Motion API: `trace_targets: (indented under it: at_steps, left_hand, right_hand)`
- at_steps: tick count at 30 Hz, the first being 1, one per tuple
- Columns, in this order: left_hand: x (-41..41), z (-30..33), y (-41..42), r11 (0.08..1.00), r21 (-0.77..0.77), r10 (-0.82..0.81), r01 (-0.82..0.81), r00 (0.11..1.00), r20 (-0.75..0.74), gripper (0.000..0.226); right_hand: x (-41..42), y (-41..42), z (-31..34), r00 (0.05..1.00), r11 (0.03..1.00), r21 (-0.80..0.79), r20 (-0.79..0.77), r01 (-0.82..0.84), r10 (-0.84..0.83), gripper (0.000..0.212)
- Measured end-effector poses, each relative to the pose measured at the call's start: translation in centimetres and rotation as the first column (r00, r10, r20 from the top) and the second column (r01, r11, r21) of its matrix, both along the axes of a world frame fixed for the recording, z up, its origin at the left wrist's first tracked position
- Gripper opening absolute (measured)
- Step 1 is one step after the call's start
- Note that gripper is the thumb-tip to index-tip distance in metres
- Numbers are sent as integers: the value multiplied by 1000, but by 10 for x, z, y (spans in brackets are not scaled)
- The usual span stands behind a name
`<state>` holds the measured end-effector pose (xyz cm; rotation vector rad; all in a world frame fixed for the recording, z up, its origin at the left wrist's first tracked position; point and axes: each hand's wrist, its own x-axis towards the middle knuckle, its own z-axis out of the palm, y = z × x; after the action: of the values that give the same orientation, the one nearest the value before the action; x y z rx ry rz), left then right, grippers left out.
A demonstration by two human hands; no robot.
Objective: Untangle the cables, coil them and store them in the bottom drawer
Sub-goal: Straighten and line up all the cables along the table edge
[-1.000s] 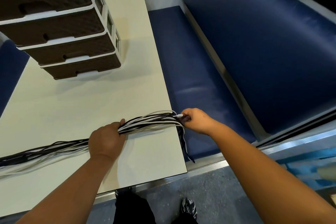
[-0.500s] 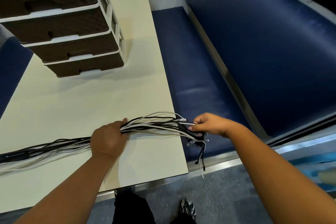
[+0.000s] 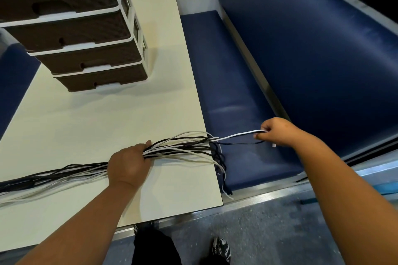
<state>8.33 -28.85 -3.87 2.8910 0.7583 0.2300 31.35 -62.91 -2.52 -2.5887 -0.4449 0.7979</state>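
Cables (image 3: 178, 148), black and white, lie bundled across table (image 3: 86, 127). Left hand (image 3: 129, 165) grips bundle. Right hand (image 3: 277, 132) pinches white cable (image 3: 237, 135) and black cable (image 3: 239, 143) over bench seat (image 3: 237, 92). Bottom drawer (image 3: 101, 80) closed.

The cable bundle (image 3: 71, 171) runs off the picture's left edge, so its far ends are unseen. The left hand (image 3: 128, 164) covers the strands it grips at the table's near side. The drawer unit (image 3: 71, 28) is cut off at the top-left corner.
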Motion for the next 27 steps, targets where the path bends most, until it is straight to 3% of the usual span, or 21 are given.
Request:
trace_targets:
  at_steps: [3, 6, 11, 17, 23, 27]
  left_hand:
    - [0, 1, -2, 1000, -19, 13, -13, 1000, -4, 35]
    - [0, 3, -3, 999, -27, 19, -19, 1000, -6, 35]
    - [-2, 3, -2, 998, -57, -6, 8, 1000, 26, 50]
    - [0, 3, -1, 998, -66, 9, -11, 999, -34, 30]
    - [0, 3, -2, 1000, -24, 15, -15, 1000, -3, 31]
    - [0, 4, -3, 999, -36, 16, -16, 1000, -16, 30]
  right_hand:
    - [-2, 2, -2, 998, 1000, 15, 66, 10, -11, 39]
    - [-2, 0, -3, 992, 998, 13, 110, 61, -62, 23]
    - [-3, -5, -4, 981, 996, -6, 175, 90, -88, 20]
    - [-6, -12, -11, 936, 952, -299, 348, 61, 49, 25]
    - [-8, -17, -24, 983, 931, -322, 110, 173, -145, 25]
    - [-18, 1, -24, 995, 845, -527, -82, -91, 56, 59]
